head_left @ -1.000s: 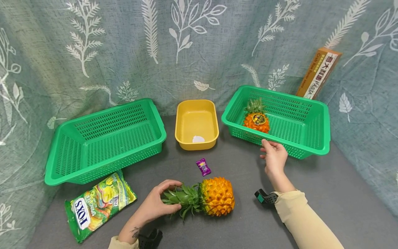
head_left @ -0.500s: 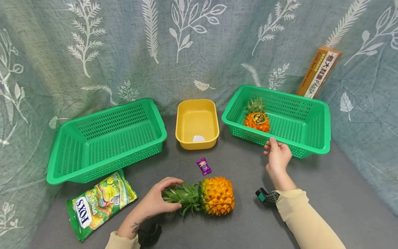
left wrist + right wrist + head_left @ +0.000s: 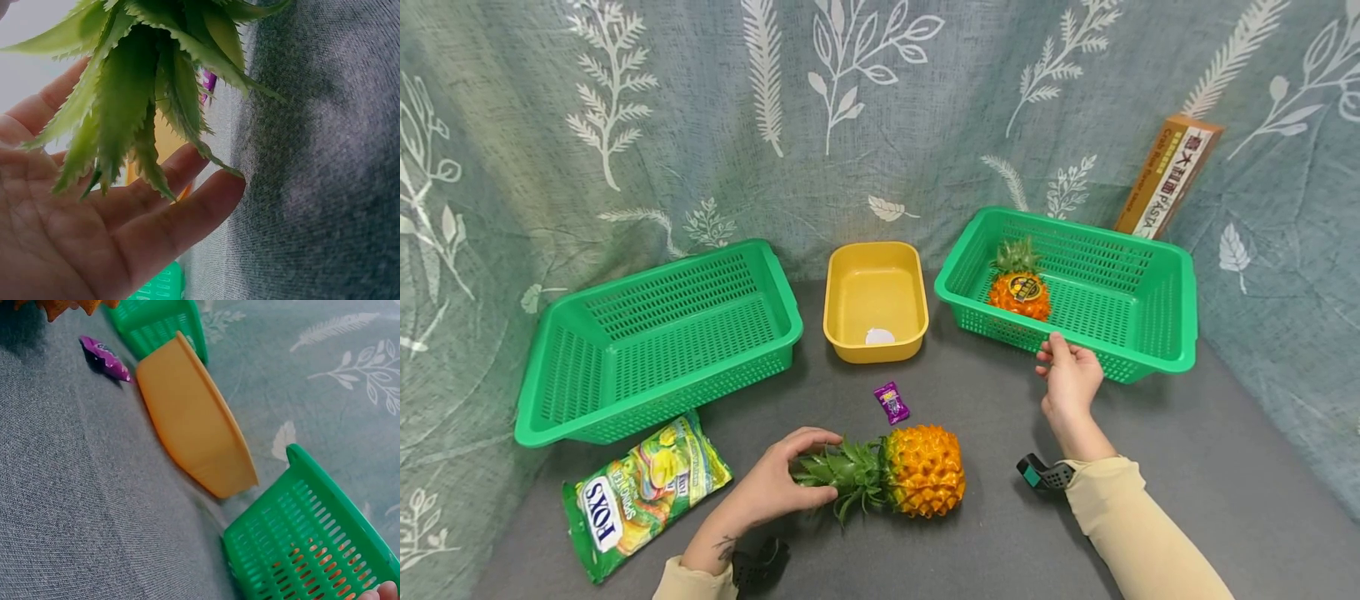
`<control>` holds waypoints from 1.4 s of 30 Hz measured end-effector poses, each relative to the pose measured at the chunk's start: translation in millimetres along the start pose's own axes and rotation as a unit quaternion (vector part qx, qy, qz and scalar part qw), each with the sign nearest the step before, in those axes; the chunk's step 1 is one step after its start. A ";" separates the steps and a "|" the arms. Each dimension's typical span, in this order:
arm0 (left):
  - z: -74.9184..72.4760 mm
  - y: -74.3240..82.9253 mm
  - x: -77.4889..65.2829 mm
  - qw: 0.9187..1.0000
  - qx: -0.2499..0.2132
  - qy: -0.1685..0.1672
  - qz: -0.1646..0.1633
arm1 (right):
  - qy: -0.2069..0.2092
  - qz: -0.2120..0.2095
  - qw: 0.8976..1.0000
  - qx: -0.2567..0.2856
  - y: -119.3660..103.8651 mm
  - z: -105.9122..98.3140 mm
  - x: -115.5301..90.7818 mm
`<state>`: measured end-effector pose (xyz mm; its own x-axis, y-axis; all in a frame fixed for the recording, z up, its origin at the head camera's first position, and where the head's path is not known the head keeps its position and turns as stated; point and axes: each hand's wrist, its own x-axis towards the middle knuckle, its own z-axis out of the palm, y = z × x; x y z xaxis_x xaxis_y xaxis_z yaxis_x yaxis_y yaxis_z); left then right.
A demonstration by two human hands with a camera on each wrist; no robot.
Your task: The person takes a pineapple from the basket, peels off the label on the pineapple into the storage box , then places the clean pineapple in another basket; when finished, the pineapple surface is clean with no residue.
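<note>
In the head view, a pineapple (image 3: 923, 472) lies on its side, its orange, knobbly body to the right. My left hand (image 3: 782, 479) curves round its green leafy crown (image 3: 846, 477), fingers on the far side and thumb on the near side. The left wrist view shows serrated leaves (image 3: 128, 87) hanging before the palm and fingers. Over at the right green basket (image 3: 1150, 350), my right hand (image 3: 1071, 379) is at the front wall, thumb tip at the rim, other fingers loosely bent. Inside that basket sits a smaller orange pineapple (image 3: 1021, 292) with a dark label.
A purple-wrapped sweet (image 3: 891, 403) lies between the pineapple and a yellow tub (image 3: 876, 351). The left green basket (image 3: 677, 387) stands behind a green Fox's bag (image 3: 643, 496). A pasta box (image 3: 1171, 175) leans behind the right basket, against the curtain.
My right hand has moved slightly right along the basket's front, then held still over the last half second. My left hand and the pineapple have stayed in place.
</note>
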<state>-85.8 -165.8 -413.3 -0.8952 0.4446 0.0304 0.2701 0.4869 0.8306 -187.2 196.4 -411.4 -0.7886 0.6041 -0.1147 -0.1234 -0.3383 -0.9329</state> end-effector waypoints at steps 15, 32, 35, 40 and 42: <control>-10.0 39.2 9.3 0.988 0.121 0.094 0.009 | 0.002 0.002 1.000 -0.005 0.0 -0.7 0.1; 77.6 125.1 48.4 0.913 0.399 0.079 -0.045 | -0.002 0.004 1.000 -0.017 -0.4 -2.2 0.6; 90.1 124.1 55.3 0.905 0.417 0.060 -0.060 | -0.001 0.006 1.000 -0.023 -1.2 -2.2 0.2; 102.3 117.8 62.0 0.894 0.440 0.058 -0.058 | -0.004 0.010 1.000 -0.023 -2.1 -2.2 -0.6; 105.5 114.1 62.6 0.891 0.445 0.077 -0.040 | -0.006 0.011 1.000 -0.020 -2.6 -2.1 -0.7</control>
<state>-73.7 -3.1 -375.2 -0.9437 0.3067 0.1240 0.3162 0.9464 0.0656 -185.1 198.3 -409.7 -0.7976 0.5888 -0.1312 -0.0823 -0.3217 -0.9432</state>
